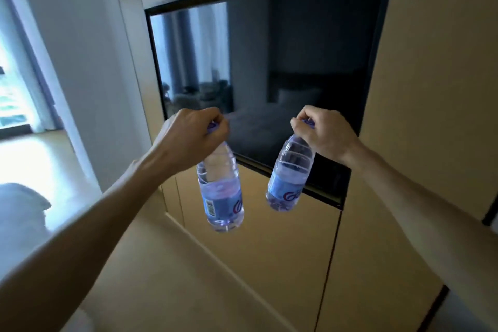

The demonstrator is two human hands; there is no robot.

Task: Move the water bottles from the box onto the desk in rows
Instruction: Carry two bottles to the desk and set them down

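Note:
I hold two clear water bottles with blue labels and blue caps in the air. My left hand (192, 133) grips the cap and neck of the left bottle (219, 186), which hangs nearly upright. My right hand (322, 133) grips the cap of the right bottle (289, 172), which tilts with its base toward the left. The bottles hang apart from each other, in front of a dark screen. Neither the box nor the desk is in view.
A large black screen (269, 62) is set in a beige wall (431, 89), with beige panels (269, 250) below it. A bright window (13, 75) and pale floor lie at the left. A grey cushion-like shape (21, 207) sits at the lower left.

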